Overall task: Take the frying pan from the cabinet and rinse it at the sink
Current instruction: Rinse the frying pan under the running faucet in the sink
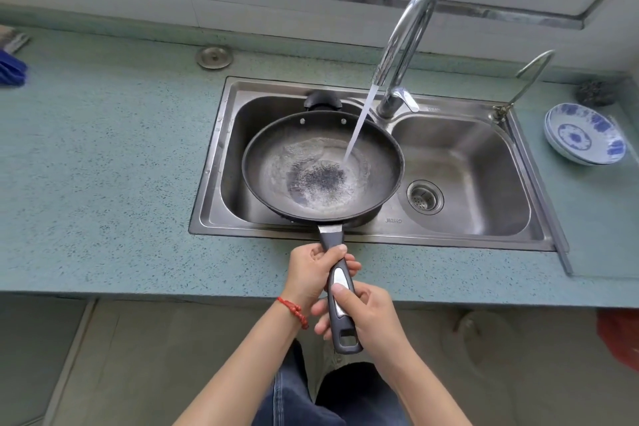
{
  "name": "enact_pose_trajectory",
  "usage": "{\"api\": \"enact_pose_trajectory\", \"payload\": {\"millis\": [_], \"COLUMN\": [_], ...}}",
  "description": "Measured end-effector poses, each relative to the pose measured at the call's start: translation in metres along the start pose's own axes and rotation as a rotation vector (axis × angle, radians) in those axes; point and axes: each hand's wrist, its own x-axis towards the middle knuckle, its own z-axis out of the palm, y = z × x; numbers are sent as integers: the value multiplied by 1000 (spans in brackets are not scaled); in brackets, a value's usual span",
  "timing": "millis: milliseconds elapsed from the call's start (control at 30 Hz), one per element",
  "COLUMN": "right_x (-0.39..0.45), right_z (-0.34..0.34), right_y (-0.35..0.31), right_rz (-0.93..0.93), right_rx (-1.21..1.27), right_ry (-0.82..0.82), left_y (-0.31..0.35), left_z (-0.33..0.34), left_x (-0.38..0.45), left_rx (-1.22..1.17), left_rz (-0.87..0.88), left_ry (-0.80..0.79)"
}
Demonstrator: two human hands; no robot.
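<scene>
A black frying pan (276,156) hangs over the left basin of the steel double sink (460,235). Its long handle (340,282) points back over the counter edge. My left hand (311,273) grips the upper part of the handle, and my right hand (370,311) grips the lower part near the hanging hole. Water streams from the chrome faucet (408,34) into the right side of the pan and pools on its bottom.
Blue-and-white bowls (584,133) are stacked on the speckled counter (103,166) right of the sink. A smaller tap (525,79) stands at the sink's right corner. A round steel cap (214,57) lies behind the sink, a blue item (10,67) at far left.
</scene>
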Motion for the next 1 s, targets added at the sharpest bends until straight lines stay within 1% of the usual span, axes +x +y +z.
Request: {"api": "enact_pose_trajectory", "payload": {"millis": [100,367,600,800,1000], "right_x": [-1,7,27,35,59], "right_z": [5,13,15,12,13], "right_y": [0,1,-5,-14,-18], "right_rz": [-5,35,51,53,77], "right_rx": [2,38,-9,-68,-87], "right_ry": [-4,-20,-11,-31,-6], "left_y": [3,3,12,15,19], "left_z": [-5,-18,-23,-29,-39], "left_x": [-3,-1,16,23,30], "left_rx": [13,-3,8,29,153], "left_rz": [11,-26,-62,-56,-46], "left_ry": [-1,0,-42,-92,-88]}}
